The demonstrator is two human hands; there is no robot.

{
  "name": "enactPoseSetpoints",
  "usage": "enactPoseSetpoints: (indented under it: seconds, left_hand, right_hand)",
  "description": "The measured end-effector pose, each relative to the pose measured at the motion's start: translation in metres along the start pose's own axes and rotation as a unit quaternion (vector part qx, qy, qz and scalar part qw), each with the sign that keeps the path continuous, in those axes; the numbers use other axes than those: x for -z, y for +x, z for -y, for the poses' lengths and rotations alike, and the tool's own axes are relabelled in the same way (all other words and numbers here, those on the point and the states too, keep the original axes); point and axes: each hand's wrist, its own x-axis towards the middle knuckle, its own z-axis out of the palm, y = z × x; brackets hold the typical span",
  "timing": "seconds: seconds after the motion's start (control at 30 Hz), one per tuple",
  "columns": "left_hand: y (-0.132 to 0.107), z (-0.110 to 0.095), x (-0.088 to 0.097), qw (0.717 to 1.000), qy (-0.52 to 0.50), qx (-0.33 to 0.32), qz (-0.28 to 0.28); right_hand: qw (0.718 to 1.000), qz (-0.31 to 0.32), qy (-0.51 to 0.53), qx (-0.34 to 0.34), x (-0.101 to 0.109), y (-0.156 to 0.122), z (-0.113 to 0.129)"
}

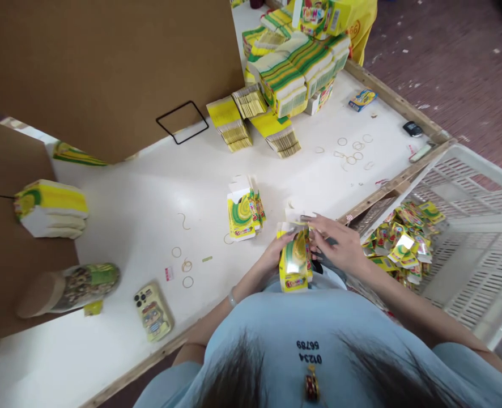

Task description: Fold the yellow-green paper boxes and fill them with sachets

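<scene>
The left hand (274, 253) is pinching the side of a yellow box (294, 266) at the near edge of the counter (140, 209); the right hand (339, 242) is touching the box's far flap (294, 216) with bent fingers, its grip being impossible to tell. A small box stack (243, 215) is lying farther left; a white crate (484, 168) is holding more at right.

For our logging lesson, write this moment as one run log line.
left hand: holds packaging; right hand: at its right side; table: phone, jar; crate: packs
</scene>
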Motion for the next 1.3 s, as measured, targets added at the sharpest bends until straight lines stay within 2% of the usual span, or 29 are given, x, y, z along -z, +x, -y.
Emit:
enactPoseSetpoints:
  seconds: [0.07, 0.17, 0.23, 0.3, 0.37, 0.4, 0.5, 0.6, 0.67, 0.8, 0.9, 1.0, 1.17, 1.23, 1.3]
  left_hand:
    - [0.002, 0.003, 0.000, 0.999, -0.033, 0.020, -0.005]
    - [0.001, 0.007, 0.003, 0.996, -0.076, 0.041, -0.032]
    - [-0.002, 0.011, 0.007, 0.994, -0.091, 0.034, -0.044]
    - [-0.007, 0.016, 0.009, 0.994, -0.096, 0.024, -0.045]
    - [-0.011, 0.020, 0.009, 0.995, -0.093, 0.022, -0.041]
    - [-0.013, 0.022, 0.008, 0.995, -0.090, 0.024, -0.037]
    - [-0.018, 0.024, 0.005, 0.996, -0.084, 0.027, -0.014]
    - [-0.024, 0.027, 0.005, 0.996, -0.078, 0.043, 0.014]
    - [-0.028, 0.032, 0.006, 0.995, -0.078, 0.056, 0.023]
    - [-0.036, 0.041, 0.007, 0.996, -0.054, 0.046, 0.048]
    - [-0.037, 0.044, 0.003, 0.994, -0.028, 0.060, 0.081]
    - [-0.035, 0.046, -0.002, 0.993, -0.030, 0.079, 0.078]
    - [-0.031, 0.046, -0.007, 0.997, -0.003, 0.060, 0.044]
    - [-0.032, 0.044, -0.008, 0.998, -0.006, 0.053, 0.031]
    - [-0.034, 0.041, -0.009, 0.998, -0.006, 0.052, 0.025]
  right_hand:
    - [0.996, -0.038, 0.017, -0.081, 0.005, 0.017, -0.010]
    - [0.982, -0.080, 0.007, -0.171, 0.007, 0.054, -0.043]
    - [0.980, -0.044, -0.017, -0.194, 0.002, 0.081, -0.069]
    - [0.980, 0.041, -0.042, -0.188, -0.005, 0.102, -0.091]
    - [0.978, 0.107, -0.078, -0.159, -0.014, 0.112, -0.101]
    - [0.979, 0.119, -0.090, -0.140, -0.017, 0.112, -0.101]
    - [0.985, 0.151, -0.030, -0.076, -0.022, 0.092, -0.080]
    - [0.965, 0.255, 0.056, -0.030, -0.019, 0.056, -0.049]
    - [0.959, 0.279, 0.041, -0.016, -0.015, 0.031, -0.031]
    - [0.975, 0.220, 0.009, -0.014, 0.000, -0.001, -0.011]
    - [0.986, 0.165, 0.032, -0.015, 0.013, -0.011, -0.007]
    - [0.989, 0.147, 0.005, -0.013, 0.019, -0.016, -0.006]
    - [0.988, 0.076, -0.125, 0.040, 0.002, -0.033, -0.003]
    - [0.987, 0.045, -0.140, 0.061, -0.007, -0.042, -0.002]
    - [0.990, 0.025, -0.131, 0.054, -0.012, -0.050, 0.000]
